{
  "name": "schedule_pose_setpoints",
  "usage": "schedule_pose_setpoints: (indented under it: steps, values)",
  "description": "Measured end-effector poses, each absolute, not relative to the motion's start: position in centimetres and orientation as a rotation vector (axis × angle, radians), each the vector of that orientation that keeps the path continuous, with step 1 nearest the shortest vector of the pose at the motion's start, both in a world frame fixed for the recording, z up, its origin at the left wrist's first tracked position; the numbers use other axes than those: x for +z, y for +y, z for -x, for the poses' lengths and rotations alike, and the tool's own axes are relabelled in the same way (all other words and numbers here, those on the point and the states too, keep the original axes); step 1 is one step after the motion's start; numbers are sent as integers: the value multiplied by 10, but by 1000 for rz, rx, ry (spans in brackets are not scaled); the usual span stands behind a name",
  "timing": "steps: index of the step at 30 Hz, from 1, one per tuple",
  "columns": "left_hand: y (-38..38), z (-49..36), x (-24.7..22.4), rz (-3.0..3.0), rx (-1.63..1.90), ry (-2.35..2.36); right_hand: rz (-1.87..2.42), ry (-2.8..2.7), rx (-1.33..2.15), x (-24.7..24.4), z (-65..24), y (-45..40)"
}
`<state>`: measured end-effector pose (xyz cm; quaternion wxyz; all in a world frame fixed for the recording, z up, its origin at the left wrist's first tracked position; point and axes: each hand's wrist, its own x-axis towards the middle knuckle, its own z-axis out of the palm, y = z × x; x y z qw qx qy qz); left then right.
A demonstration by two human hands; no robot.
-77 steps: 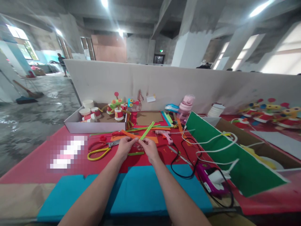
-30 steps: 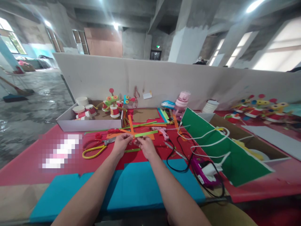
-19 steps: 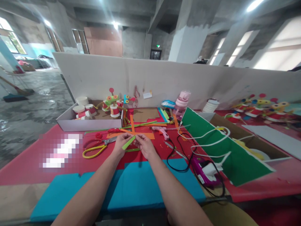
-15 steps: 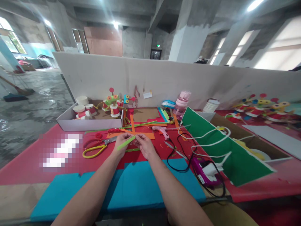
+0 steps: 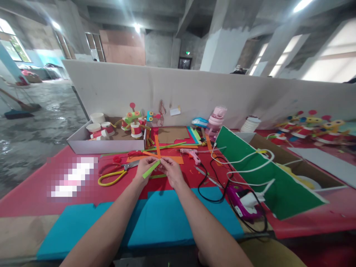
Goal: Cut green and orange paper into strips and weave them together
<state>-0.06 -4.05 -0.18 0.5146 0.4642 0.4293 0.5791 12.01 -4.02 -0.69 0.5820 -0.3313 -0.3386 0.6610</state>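
Between my two hands is a green paper strip (image 5: 151, 169), its free end slanting down to the left across my left fingers. My left hand (image 5: 145, 168) pinches the strip near its upper end. From the other side, the fingertips of my right hand (image 5: 171, 171) close on the same end. Both hands are just above the red table cover, in front of orange paper strips (image 5: 175, 160). Yellow-handled scissors (image 5: 113, 178) lie left of my left hand. A pink glue gun (image 5: 191, 154) rests beyond my right hand.
A white box (image 5: 105, 147) with paper cups and a cup robot stands at the back left. At right are a green board (image 5: 264, 174), white cables and a purple power strip (image 5: 242, 204). Blue sheets (image 5: 180, 218) lie along the front edge. A pink bottle (image 5: 217, 120) stands behind.
The green strip's visible free end looks shorter and tilts more steeply down to the left. Both hands stay nearly in place.
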Motion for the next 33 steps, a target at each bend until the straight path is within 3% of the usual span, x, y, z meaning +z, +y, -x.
schedule_pose_setpoints:
  steps: [12, 23, 29, 33]
  values:
    - [-49, -5, 3, -1160, 1262, 845, 793, -726, 1375, -8, -120, -37]
    - [-43, -5, -1, -1034, 1389, 1179, 819, -764, 1488, -5, -123, -37]
    - [-43, -5, -1, -1117, 1381, 1212, 938, -1023, 1257, -11, -125, -34]
    - [-42, -4, -2, -1198, 1373, 1267, 932, -947, 1301, -13, -125, -33]
